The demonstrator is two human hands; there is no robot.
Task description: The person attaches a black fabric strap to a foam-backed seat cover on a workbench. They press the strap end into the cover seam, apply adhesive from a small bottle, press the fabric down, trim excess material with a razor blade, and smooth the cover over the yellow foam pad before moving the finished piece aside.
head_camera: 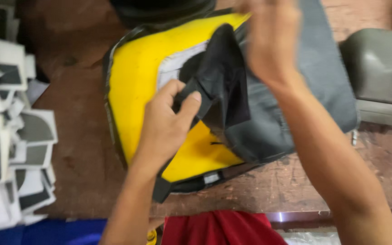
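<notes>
Both hands work on a yellow and black bag panel (141, 77) lying on the brown worktop (78, 136). The left hand (164, 124) is closed in a pinch: thumb and fingers grip a corner of the black flap (221, 77), a folded piece of dark fabric that rises from the middle of the panel. The right hand (271, 38) is raised above the flap's upper right edge and blurred, so whether it grips the fabric or only presses on it cannot be told. The flap lies just ahead of the left hand and below the right one; its long axis runs from the near right up toward the far side, and the left hand is the nearer of the two. Grey fabric (327, 72) spreads to the right of the flap, under the right forearm. A small pale label (212, 178) sits on the black binding along the panel's near edge. Farther out, at the left edge of the worktop, lies a loose heap of white cut pieces (5, 136) with grey patches on them. To the right stands a grey-green machine body (379, 66). Red cloth (218, 229) and blue cloth (41, 231) show at the bottom.
</notes>
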